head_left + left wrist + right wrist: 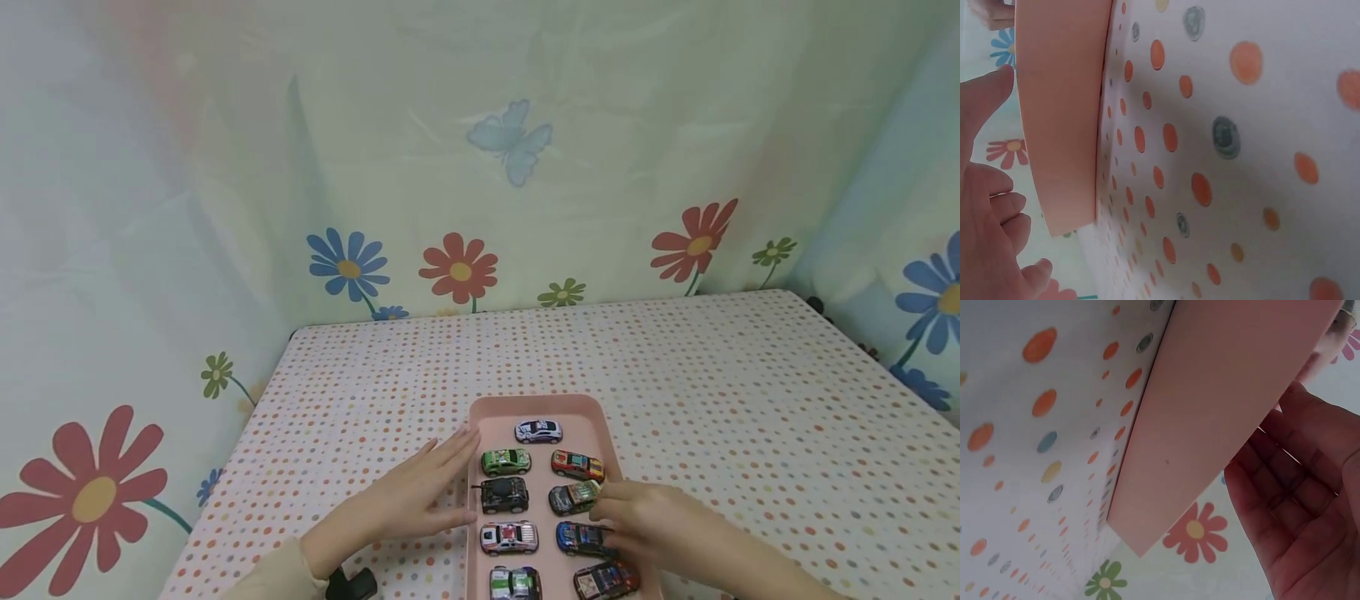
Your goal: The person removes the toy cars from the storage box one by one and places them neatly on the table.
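A pink tray (491, 408) holds toy cars in two columns with a white one (538, 431) at the far end. My right hand (645, 517) reaches over its right side, and its fingertips pinch the end of a dark toy car (573, 497) that sits at a slant. In the right wrist view the fingertips are hidden behind the tray wall (1210, 412). My left hand (420, 492) is at the left rim with its fingers extended, beside a green car (506, 462) and a black car (504, 495). It holds nothing.
A red and yellow car (577, 465), a blue car (583, 539), a dark red car (606, 579) and several others lie in the tray. The dotted table (720, 392) spreads around it. A flowered curtain (405, 167) hangs behind. A black object (352, 585) is near my left wrist.
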A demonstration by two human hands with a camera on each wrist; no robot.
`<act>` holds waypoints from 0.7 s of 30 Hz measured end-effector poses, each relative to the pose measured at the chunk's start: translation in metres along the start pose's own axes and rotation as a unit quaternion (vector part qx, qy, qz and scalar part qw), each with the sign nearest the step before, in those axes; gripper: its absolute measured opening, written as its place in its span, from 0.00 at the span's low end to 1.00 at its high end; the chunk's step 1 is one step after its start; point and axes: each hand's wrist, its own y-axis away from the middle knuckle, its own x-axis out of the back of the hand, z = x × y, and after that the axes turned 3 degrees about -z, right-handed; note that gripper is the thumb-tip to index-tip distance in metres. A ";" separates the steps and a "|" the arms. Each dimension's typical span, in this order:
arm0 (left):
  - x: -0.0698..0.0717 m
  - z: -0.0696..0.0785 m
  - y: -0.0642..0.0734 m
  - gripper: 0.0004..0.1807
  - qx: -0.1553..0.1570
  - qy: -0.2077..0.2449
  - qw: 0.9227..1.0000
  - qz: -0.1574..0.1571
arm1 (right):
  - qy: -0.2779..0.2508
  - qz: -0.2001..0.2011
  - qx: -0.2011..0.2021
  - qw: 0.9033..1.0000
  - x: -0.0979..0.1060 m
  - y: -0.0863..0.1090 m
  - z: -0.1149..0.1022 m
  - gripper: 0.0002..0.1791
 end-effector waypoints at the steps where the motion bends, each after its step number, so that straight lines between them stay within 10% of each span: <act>1: -0.001 0.000 0.000 0.47 0.000 0.000 1.000 0.000 | 0.002 0.004 0.005 1.000 -0.001 0.000 -0.001 0.09; 14: -0.007 -0.005 0.003 0.46 0.020 0.019 1.000 -0.001 | 0.014 0.003 0.052 0.999 -0.012 0.001 -0.008 0.09; 21: -0.011 -0.005 0.004 0.45 0.024 0.032 0.999 0.001 | -0.051 -0.079 0.019 0.995 -0.009 -0.001 -0.016 0.06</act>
